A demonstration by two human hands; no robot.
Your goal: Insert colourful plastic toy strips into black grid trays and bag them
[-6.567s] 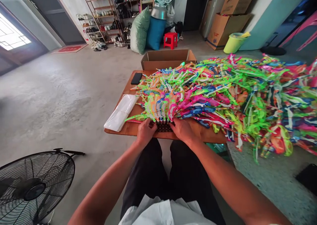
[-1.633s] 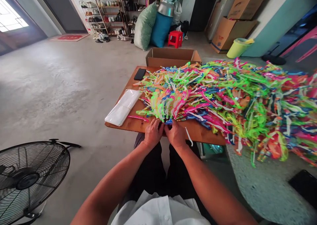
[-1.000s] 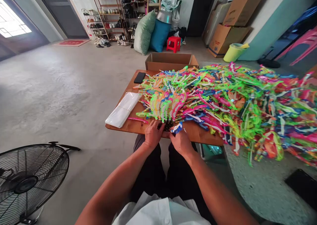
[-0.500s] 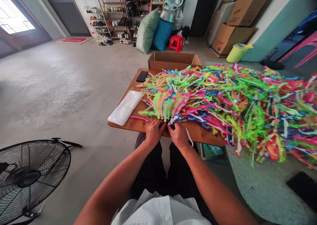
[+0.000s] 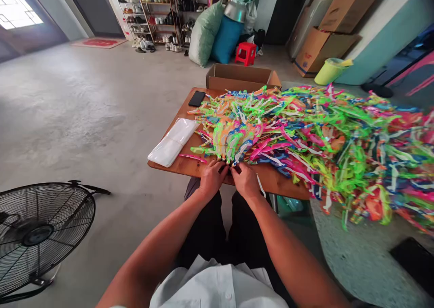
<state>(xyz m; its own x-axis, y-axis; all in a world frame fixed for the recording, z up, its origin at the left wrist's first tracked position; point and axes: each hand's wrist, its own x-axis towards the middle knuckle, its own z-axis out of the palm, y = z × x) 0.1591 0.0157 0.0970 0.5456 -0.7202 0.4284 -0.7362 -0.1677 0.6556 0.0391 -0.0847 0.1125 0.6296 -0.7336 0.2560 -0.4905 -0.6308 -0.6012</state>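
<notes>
A big heap of bright plastic toys (image 5: 325, 132) in green, pink, blue and orange covers the wooden table (image 5: 183, 165) and spills to the right. At the table's near edge stands an upright bunch of these toys (image 5: 233, 143). My left hand (image 5: 212, 179) and my right hand (image 5: 246, 180) meet at the foot of that bunch, knuckles up and fingers curled in. What the fingers grip is hidden under them.
A stack of clear plastic bags (image 5: 173, 141) lies on the table's left side, a black phone (image 5: 197, 98) at its far corner. An open cardboard box (image 5: 242, 75) stands behind the table. A floor fan (image 5: 40, 235) is at lower left. More boxes (image 5: 322, 46) and a shoe rack (image 5: 152, 14) line the back.
A second ago my right hand held a blue and white toy just clear of the bunch; now both hands are pressed together at the bunch's foot. The camera has tilted slightly.
</notes>
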